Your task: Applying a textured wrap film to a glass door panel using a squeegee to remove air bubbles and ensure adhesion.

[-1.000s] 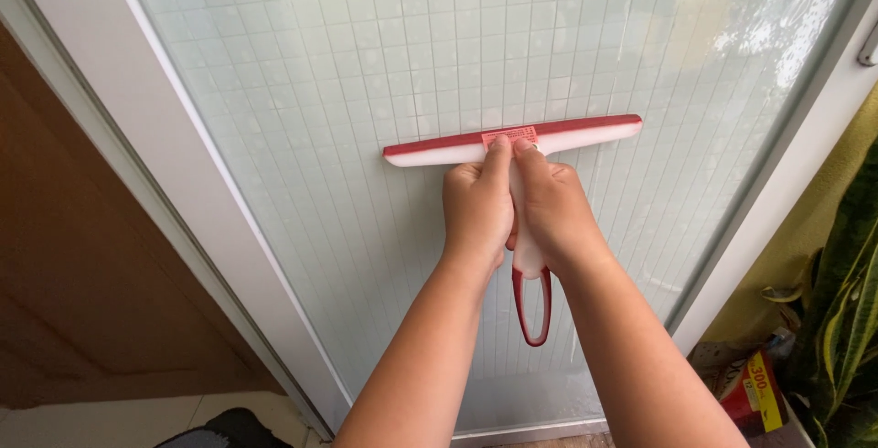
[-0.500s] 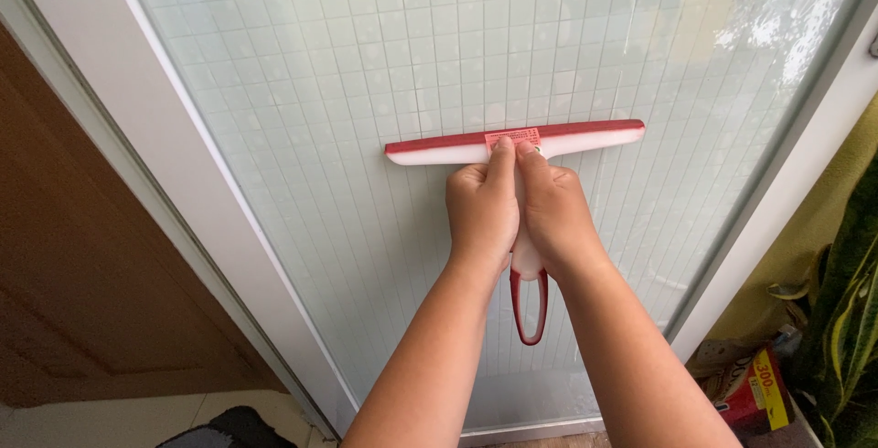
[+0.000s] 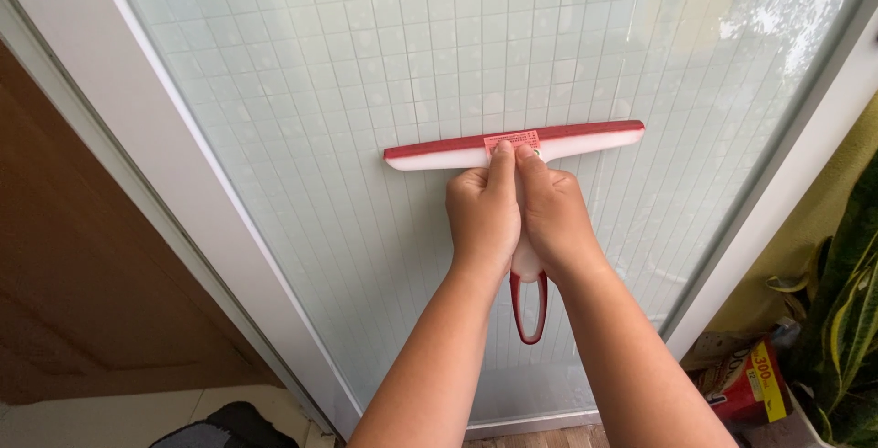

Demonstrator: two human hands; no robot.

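tool: red-and-white plastic squeegee with a loop-ended handle [image 3: 514, 148], blade flat against the pane, roughly level, right end a touch higher.
surface: frosted grid-patterned glass door panel [image 3: 366, 73] in a white frame [image 3: 155, 155]; squeegee sits about mid-height, centred across the width.
left hand [image 3: 482, 219]: clenched round the handle just under the blade, thumb pointing up to the head.
right hand [image 3: 556, 224]: wrapped on the same handle, pressed against my left, thumb alongside.
handle: red loop end [image 3: 529, 306] hangs free below my wrists.
step: mid-stroke on the glass, I judge; both arms extended, pushing the blade into the pane.
glass state: cloudy white smears top right [image 3: 777, 9]; lower strip near the sill looks hazy.
next move: needs even pressure from both hands and the blade kept level so its full edge stays in contact; a tilt would probably leave streaks.
surroundings: brown wooden panel [image 3: 82, 302] to the left; green striped-leaf plant [image 3: 846, 320] and a red-and-yellow carton [image 3: 745, 384] low right, well clear of the stroke.
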